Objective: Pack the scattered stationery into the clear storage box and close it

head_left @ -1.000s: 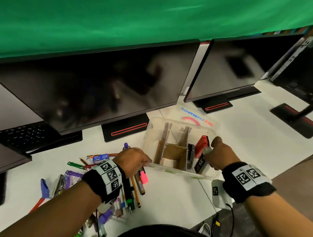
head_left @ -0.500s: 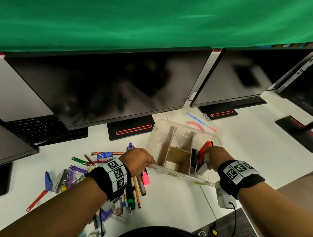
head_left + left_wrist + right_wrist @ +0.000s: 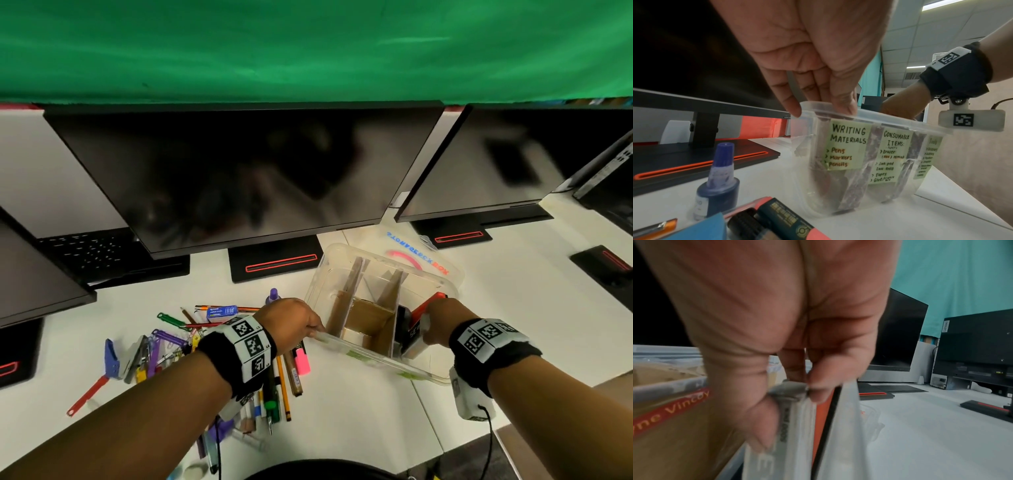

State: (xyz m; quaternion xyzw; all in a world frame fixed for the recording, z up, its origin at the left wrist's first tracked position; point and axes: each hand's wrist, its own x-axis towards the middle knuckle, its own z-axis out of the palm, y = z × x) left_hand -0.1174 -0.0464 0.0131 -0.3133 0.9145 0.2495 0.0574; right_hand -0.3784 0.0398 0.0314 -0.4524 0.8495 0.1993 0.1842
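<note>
The clear storage box stands open on the white table, split by cardboard dividers, with paper labels on its front wall. My left hand grips the box's near-left rim, thumb and fingers over the edge. My right hand reaches into the right compartment and pinches a white packet with black print, also seen as the white packet. A red and black item stands beside it in that compartment. Scattered pens, pencils and clips lie left of the box.
The box lid lies flat behind the box. A purple-capped ink bottle and a pink highlighter lie close to my left hand. Dark monitors on stands line the back. The table edge runs close on the near right.
My right hand has pushed the white packet down into the right compartment. My left hand has kept its grip on the rim. The head view has tilted and shifted slightly.
</note>
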